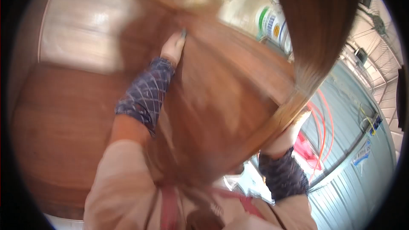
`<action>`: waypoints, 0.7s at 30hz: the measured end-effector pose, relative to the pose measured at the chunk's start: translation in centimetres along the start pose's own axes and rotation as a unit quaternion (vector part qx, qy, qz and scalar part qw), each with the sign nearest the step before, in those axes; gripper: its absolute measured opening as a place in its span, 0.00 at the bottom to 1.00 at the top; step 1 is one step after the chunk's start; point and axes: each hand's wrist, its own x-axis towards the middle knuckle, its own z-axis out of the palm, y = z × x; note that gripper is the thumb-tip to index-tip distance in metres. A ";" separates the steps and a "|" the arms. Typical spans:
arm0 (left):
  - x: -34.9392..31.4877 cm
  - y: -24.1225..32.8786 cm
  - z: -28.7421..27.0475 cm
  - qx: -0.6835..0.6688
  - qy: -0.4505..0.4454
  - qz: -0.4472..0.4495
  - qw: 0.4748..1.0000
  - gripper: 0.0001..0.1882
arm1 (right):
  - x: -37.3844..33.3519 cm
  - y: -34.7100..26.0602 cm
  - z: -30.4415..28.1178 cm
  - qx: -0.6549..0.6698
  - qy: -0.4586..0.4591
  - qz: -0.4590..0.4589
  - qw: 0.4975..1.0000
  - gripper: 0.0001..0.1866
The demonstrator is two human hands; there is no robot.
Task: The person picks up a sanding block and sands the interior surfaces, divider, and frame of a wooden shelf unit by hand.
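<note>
A large reddish-brown wooden piece with flat panels and a raised frame [260,66] fills the middle of the view, smeared by motion. My left hand [173,49] reaches far forward against its inner side, the fingers closed. A small dark greenish tip [183,33] shows at the thumb end; what it is, I cannot make out. At the right, my right hand [292,134] grips the outer side of the piece's long pale-brown edge [272,125], its fingers partly hidden behind the wood. Patterned dark sleeves cover both wrists.
A white container with a green band [275,27] stands beyond the wood. A broad brown board [319,12] rises close at the upper right. Red hoses [326,123] hang before a blue-grey corrugated wall [353,187]. Another brown wooden surface [64,132] lies at left.
</note>
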 end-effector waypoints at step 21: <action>0.1 -2.9 -2.4 0.311 -0.100 -0.015 0.945 0.21 | 0.9 0.5 1.9 0.103 0.148 0.000 0.984 0.31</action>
